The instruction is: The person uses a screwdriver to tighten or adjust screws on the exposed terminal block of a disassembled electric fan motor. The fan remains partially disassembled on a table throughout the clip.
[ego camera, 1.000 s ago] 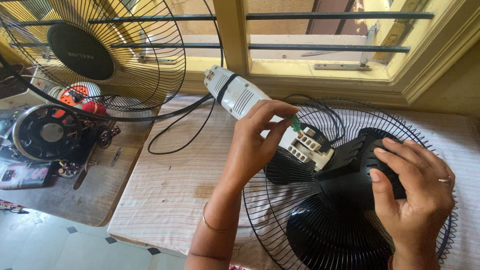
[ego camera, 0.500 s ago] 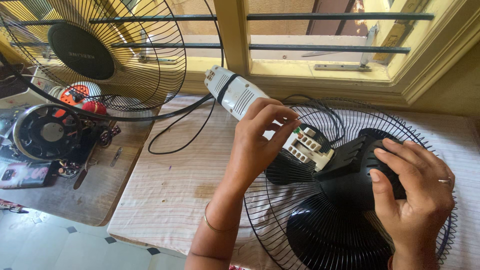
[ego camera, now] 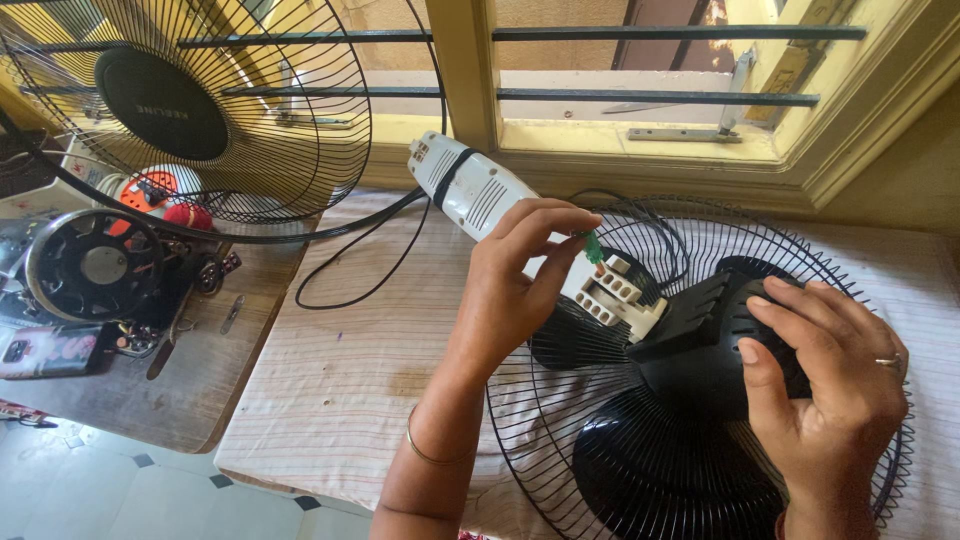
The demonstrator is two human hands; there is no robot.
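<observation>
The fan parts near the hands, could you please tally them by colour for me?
Black: 3, the wire guard, the motor housing under the right hand, the second wire guard by the window.
White: 1, the fan neck under the left hand.
Green: 1, a small piece at the fingertips.
Total: 5.

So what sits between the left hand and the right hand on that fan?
In the head view, the white switch block and the black motor housing's ridged top lie between the left hand and the right hand.

A striped cloth-covered table [ego camera: 340,390] bears a black wire fan guard [ego camera: 560,420] and a black cord [ego camera: 350,270].
</observation>
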